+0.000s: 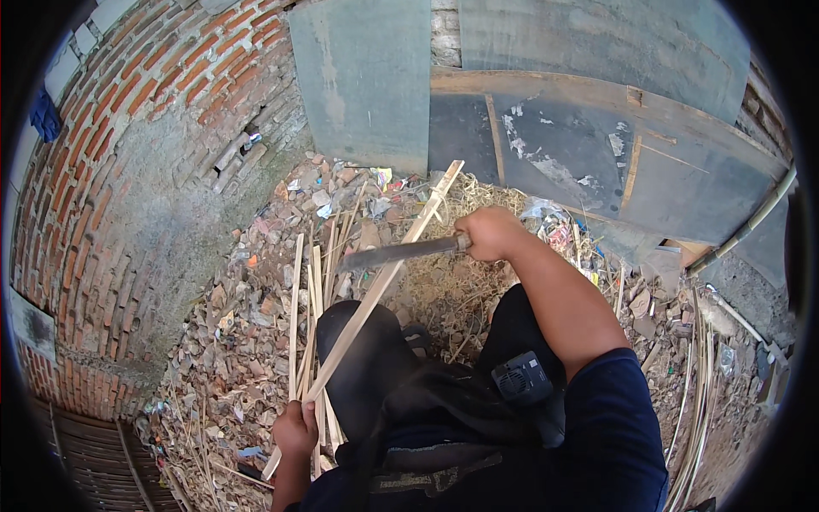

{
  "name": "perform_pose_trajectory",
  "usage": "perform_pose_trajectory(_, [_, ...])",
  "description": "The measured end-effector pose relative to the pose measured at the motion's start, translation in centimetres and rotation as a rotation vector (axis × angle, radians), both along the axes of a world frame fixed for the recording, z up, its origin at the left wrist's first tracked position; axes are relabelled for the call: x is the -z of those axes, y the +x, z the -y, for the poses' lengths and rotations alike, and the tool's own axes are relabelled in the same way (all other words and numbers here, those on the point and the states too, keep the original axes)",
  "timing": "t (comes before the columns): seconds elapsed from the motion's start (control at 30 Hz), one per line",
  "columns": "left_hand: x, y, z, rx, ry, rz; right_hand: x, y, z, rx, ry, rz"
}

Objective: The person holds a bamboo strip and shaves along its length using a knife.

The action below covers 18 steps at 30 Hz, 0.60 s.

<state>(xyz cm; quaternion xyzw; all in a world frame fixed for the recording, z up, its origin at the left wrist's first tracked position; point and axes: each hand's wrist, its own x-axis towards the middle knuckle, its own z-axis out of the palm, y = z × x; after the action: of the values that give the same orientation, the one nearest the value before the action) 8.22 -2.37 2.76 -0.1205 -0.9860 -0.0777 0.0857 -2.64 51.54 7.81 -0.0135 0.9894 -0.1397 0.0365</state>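
Edges: brick wall [94,230] bounds our left side, well apart from our left hand [295,428]; grey panels [363,85] close the far side, beyond our right hand [488,233]
Room: widest gap we see lies over rubble [222,350], between brick wall and left hand; tighter beside our left knee [378,333], loose strips [296,311] lying there
Pale strip: [345,341] slants across in front of our left knee; long axis from near left to far right, far end toward the panels
Left grip: closed round the pale strip's near part
Right grip: wrapped on the handle of a long knife [418,250]
Knife line: tip to our left, nearly crosswise, crossing the strip; contact we cannot tell
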Motion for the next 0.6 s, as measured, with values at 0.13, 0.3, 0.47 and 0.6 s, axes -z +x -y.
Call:
perform_pose_trajectory(0.13, [0.2, -0.1, -1.0, 0.010, 0.013, 0.021, 2.3, 0.0, -4.4, 0.375, -0.001, 0.007])
perform_pose_trajectory(0.3, [0.6, 0.3, -0.1, 0.028, 0.056, 0.018, 0.9, 0.3, -2.1, 0.336, -0.177, -0.072])
perform_pose_trajectory(0.47, [0.1, 0.2, -0.8, 0.018, 0.058, 0.017, -0.5, 0.3, -0.1, 0.011, 0.078, 0.030])
perform_pose_trajectory(0.6, [0.4, 0.1, -0.8, 0.019, 0.017, 0.014, -1.0, 0.6, 2.7, -0.169, 0.076, -0.022])
